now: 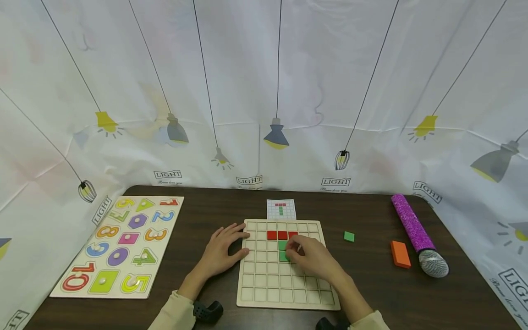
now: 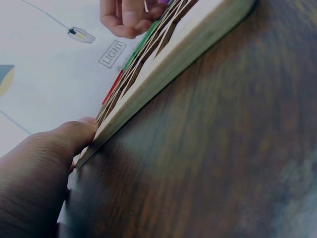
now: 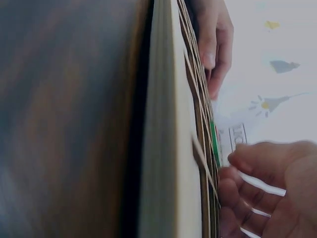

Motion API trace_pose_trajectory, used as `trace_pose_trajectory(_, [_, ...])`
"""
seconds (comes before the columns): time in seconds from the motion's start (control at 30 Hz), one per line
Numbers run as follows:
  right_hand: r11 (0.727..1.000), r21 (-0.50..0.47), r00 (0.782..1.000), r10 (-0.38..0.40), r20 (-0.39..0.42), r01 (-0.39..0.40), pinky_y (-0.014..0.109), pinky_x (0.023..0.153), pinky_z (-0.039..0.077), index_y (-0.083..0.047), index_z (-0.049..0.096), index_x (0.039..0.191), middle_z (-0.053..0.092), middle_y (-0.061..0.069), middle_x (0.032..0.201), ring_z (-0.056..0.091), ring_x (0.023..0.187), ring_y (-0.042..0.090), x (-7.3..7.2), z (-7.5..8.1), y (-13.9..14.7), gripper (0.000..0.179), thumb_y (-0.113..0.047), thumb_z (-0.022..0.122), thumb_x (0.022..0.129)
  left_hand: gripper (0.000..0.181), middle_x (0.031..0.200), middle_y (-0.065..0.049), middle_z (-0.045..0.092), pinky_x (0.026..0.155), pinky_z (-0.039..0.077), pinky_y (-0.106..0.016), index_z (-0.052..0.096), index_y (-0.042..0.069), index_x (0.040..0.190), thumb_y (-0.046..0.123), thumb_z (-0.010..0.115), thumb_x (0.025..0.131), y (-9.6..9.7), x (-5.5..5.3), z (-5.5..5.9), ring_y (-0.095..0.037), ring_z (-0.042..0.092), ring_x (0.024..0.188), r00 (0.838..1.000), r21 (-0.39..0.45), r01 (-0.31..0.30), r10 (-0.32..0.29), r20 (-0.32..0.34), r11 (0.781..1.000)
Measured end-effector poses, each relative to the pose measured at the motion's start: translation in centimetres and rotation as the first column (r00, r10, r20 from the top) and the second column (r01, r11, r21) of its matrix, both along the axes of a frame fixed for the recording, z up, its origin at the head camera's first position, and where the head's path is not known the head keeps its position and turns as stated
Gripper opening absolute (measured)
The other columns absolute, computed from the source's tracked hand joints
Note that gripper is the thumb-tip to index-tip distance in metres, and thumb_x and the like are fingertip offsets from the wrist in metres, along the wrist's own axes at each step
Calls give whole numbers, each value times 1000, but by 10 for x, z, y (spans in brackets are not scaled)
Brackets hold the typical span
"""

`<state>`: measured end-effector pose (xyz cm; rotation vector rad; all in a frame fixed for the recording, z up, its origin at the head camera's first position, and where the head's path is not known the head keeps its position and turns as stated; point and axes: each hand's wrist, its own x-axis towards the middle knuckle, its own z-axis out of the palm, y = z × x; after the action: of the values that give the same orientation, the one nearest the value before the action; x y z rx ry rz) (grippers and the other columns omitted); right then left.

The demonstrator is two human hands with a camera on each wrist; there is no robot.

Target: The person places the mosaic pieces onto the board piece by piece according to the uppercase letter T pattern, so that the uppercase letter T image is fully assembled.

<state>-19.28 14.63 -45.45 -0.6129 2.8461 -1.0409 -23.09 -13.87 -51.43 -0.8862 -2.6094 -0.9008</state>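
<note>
A wooden grid board (image 1: 268, 293) lies at the front middle of the table. Red square tiles (image 1: 272, 235) form a row near its top. Below the middle red one are two green square tiles (image 1: 282, 245). My left hand (image 1: 222, 250) rests on the board's left edge, thumb and fingers spread. Over the board, my right hand (image 1: 315, 259) has its fingers loosely bent, fingertips right at the lower green tile (image 1: 283, 256) and partly covering it. In the right wrist view the thumb stands apart from the fingers, with no tile showing between them.
Behind the board lies a card (image 1: 281, 209) printed with a red and green T. A loose green tile (image 1: 349, 236), an orange block (image 1: 400, 254) and a glittery purple microphone (image 1: 416, 229) lie to the right. A number and shape puzzle (image 1: 117, 247) lies at left.
</note>
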Motion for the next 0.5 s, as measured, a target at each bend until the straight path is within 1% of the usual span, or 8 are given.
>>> trace_pose_trajectory(0.1, [1000,-13,1000,5,-7,-6,20,61,45,-14,64,95,64,-4,82,55,72,6,-3,2,11,7,-19,61,93,42,143,-7,48,108,23,-64,61,19,126,39,63,89,0,0,-1,-34,40,136,1000,2,0,0,-8,1000])
trace_pose_trajectory(0.23, [999,-23,999,-43,-12,42,21,62,46,-12,64,99,65,-1,86,56,76,8,-9,5,33,11,-20,59,94,42,144,-5,48,108,23,-63,60,20,127,40,62,89,0,-1,-2,-33,39,136,1000,-4,-3,3,-7,1000])
trace_pose_trajectory(0.37, [991,-26,991,-133,-9,133,23,63,46,-10,63,102,64,1,88,55,76,12,-16,5,59,13,-19,59,94,43,144,-6,47,109,23,-63,60,20,127,42,61,90,-1,-1,-2,-33,39,136,1000,-13,-4,4,3,1000])
trace_pose_trajectory(0.5, [970,-3,970,-242,-35,242,26,64,44,-9,62,105,63,2,90,54,78,16,-22,1,86,15,-17,60,93,44,145,-6,47,109,23,-63,60,19,127,41,62,89,0,0,-2,-33,39,137,1000,-9,0,0,8,1000])
